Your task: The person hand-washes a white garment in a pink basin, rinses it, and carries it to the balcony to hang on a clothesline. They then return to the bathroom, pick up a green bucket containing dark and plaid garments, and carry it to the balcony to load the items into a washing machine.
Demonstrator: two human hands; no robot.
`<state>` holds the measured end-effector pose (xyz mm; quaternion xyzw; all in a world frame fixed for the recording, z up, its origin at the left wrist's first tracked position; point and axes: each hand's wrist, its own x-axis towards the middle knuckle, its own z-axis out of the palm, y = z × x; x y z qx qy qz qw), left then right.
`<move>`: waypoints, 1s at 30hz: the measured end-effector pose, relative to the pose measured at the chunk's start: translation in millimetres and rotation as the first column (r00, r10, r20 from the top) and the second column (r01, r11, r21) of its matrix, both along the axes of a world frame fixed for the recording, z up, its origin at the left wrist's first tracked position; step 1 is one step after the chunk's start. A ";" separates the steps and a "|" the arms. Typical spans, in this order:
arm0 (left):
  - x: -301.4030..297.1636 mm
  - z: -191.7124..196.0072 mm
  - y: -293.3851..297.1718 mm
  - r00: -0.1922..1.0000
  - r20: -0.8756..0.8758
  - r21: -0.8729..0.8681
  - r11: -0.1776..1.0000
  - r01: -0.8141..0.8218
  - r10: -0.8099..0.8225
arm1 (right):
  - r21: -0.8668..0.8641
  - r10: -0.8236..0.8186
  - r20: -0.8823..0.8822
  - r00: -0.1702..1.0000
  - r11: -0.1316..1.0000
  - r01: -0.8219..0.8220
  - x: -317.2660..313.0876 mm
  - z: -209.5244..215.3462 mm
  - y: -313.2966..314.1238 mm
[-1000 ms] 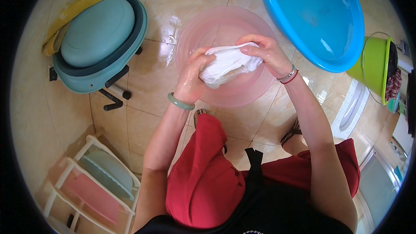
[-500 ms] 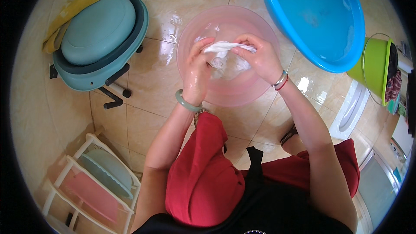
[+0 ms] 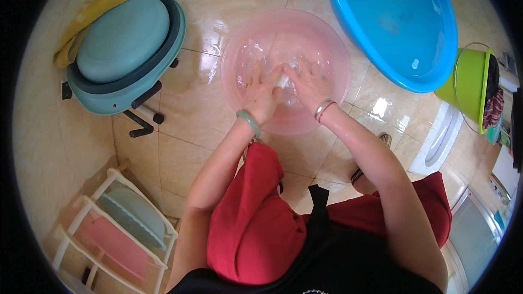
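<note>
A translucent pink basin (image 3: 230,84) holding water stands on the tiled floor in front of me. Inside it, my left hand (image 3: 262,97) reaches in with its fingers stretched out and apart. My right hand (image 3: 311,88) is beside it, fingers spread too, partly under the water. Between the two hands a bit of white cloth (image 3: 283,81) shows, and my fingertips are against it. The rest of the cloth is hidden by my hands and by glare on the rippled water.
A large blue tub (image 3: 392,19) with water stands at the far right, beside a green bucket (image 3: 469,87) of dark cloth. A folded blue-grey stool (image 3: 125,38) with a yellow cloth (image 3: 92,13) leans at left. Below it is a white rack (image 3: 111,220) of basins. A white washboard (image 3: 437,139) lies at right.
Both hands have gone down into the basin's water with the white cloth, which was held stretched and twisted between them above the basin. The fingers have spread out.
</note>
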<state>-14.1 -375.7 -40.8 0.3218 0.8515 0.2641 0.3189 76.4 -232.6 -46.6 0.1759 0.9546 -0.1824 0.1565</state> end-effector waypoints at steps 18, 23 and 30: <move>-27.9 43.1 21.5 -0.392 0.916 -0.252 0.645 -0.721 -0.080 | -0.610 -0.120 -0.513 0.850 0.748 -0.262 -9.9 101.1 -13.9; -7.7 67.5 45.6 0.052 0.978 -0.072 0.555 -0.828 0.204 | -0.967 -0.788 -0.109 0.606 0.225 0.119 -20.1 60.8 -12.1; 8.8 41.3 45.8 0.974 -0.044 0.343 0.919 -0.194 0.222 | -0.886 -0.775 0.412 0.479 -0.464 0.011 -22.4 58.0 -16.3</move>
